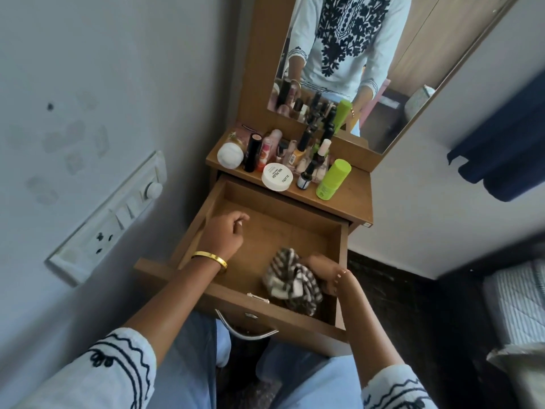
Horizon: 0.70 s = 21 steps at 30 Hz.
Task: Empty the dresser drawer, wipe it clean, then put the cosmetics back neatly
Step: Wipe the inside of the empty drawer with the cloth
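Drawer (295,219) emptied; cosmetics (295,160) stand on the far dresser top. Wiping underway: right hand (321,271) clamped on striped cloth (290,280), near-right corner. Left hand (225,234) loosely curled, empty; restocking remains.

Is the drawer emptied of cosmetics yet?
Yes. The open drawer holds only a striped cloth under the right hand; cosmetics stand on top.

Open drawer (298,219) emptied, right hand (320,271) gripping striped cloth (290,280) inside it, left hand (225,234) loosely curled above, cosmetics (295,160) crowded on bench (348,196).
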Motion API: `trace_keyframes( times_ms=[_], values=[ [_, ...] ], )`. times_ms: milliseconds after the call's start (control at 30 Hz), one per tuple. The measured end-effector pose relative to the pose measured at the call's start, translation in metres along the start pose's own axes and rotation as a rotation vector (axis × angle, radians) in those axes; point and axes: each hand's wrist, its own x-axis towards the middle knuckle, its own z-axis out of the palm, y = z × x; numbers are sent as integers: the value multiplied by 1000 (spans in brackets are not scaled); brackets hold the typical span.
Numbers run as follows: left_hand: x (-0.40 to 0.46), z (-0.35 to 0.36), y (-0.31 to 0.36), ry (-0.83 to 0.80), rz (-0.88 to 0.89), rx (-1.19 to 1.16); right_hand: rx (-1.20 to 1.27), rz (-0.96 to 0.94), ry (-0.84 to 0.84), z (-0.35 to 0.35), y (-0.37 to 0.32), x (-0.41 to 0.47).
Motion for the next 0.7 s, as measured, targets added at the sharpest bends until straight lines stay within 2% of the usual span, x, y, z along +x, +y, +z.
trace_keyframes(
  times_ms=[133,233,300,433,533,700],
  values=[
    [-4,-6,4,105,118,58,304,-136,344,13,-19,24],
    [-5,-9,4,189,157,88,630,-129,659,24,-26,35],
    [-5,-9,1,212,152,97,754,-94,809,23,-23,38],
    [3,-12,-6,189,45,63,727,-58,917,21,-20,40],
    [16,-14,-8,169,-84,60,761,-72,891,21,-20,46],
    [35,-17,-14,46,-193,204,771,-83,875,22,-25,48]
  ],
)
